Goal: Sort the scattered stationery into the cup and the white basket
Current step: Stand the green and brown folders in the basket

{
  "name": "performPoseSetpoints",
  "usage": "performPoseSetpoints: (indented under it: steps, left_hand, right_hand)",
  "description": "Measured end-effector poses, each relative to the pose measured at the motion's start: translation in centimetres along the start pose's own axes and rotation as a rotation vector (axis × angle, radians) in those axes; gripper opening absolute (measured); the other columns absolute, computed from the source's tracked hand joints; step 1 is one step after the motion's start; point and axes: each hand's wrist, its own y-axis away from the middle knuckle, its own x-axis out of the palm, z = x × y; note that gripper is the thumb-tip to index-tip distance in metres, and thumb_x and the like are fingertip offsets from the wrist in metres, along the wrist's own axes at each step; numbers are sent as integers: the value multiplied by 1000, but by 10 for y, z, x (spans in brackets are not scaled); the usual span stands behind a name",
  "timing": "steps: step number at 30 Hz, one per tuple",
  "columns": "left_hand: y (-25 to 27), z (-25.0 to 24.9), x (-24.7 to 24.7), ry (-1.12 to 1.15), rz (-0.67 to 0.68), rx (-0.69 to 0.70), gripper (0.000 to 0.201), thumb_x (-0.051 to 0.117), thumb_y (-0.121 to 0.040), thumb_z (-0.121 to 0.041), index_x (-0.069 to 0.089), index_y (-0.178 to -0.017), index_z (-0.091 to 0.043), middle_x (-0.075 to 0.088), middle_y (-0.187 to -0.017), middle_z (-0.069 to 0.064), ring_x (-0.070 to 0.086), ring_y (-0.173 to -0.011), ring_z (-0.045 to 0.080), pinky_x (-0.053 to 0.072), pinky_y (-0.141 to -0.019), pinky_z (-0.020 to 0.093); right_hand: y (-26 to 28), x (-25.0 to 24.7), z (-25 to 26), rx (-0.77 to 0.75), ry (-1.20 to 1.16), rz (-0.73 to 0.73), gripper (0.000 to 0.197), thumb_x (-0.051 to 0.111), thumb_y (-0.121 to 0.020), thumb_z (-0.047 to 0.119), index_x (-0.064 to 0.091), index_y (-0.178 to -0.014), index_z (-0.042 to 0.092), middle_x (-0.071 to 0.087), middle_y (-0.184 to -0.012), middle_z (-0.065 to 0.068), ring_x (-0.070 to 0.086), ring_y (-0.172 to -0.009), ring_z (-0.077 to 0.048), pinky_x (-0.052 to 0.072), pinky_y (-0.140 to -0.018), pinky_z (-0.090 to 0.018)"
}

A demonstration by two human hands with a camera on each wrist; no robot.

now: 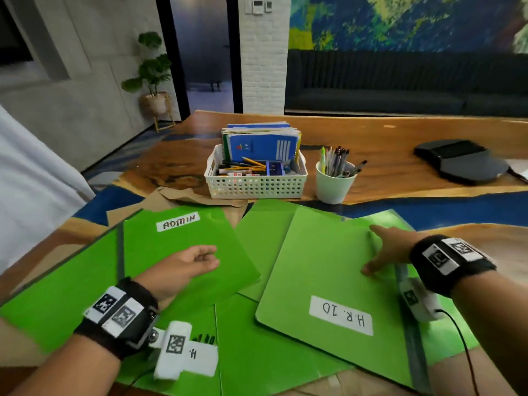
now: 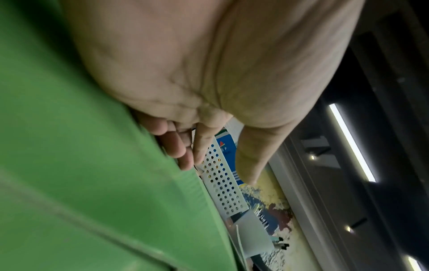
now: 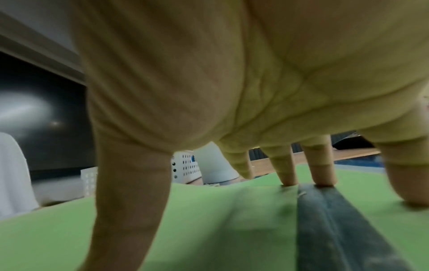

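Pens fill the white cup (image 1: 333, 182) and perforated white basket (image 1: 255, 184) beyond both hands; sorting looks done. Left hand (image 1: 183, 267) relaxed, right hand (image 1: 390, 250) spread flat on green folders (image 1: 323, 261).

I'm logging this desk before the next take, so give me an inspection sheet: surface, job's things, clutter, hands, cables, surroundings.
Surface: wooden table with blue inlay, largely covered near the person.
Job's things: white basket holds notebooks, pencils and small items; cup to its right holds pens.
Clutter: green folders overlap in front, one labelled ADMIN, one H.R. 10; brown paper beneath; black object far right.
Hands: left hand relaxed over the ADMIN folder, holding nothing; right hand spread, fingertips on the H.R. 10 folder.
Cables: black cable from the right wrist.
Surroundings: potted plant, dark sofa, mural.
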Motion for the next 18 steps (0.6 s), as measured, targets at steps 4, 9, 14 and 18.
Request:
performPoseSetpoints:
  steps: [4,9,14,18]
  left_hand:
    - [2,-3,2,-16,-6,-19,53,64,-92,-36,49,-143,-25,57,-134,-7,52,-113,5,36,-94,25]
    - [2,0,5,6,-12,1,45,59,-96,-30,51,-140,-25,58,-128,-10,51,-108,-1,34,-81,17]
    - [5,0,2,77,-68,11,62,49,-80,-68,63,-128,-31,71,-119,-8,53,-118,22,36,-100,40]
    - [2,1,6,142,-39,-23,101,16,-71,-95,64,-129,-27,73,-117,-2,52,-117,21,26,-107,44]
  right_hand:
    - [-11,-2,-1,48,96,-57,166,66,-6,95,22,-155,39,35,-153,-9,35,-141,-38,39,-112,-53]
    - [-7,-12,4,19,-50,-181,129,85,-22,78,45,-132,22,50,-134,-8,52,-122,-29,48,-100,-43]
    - [10,-42,-24,-158,-644,-245,109,97,-16,60,64,-111,18,75,-102,-3,72,-93,-24,57,-88,-40]
    - [29,-42,-20,-362,-1233,-305,112,102,-19,49,65,-116,7,77,-107,-13,76,-92,-28,62,-77,-39]
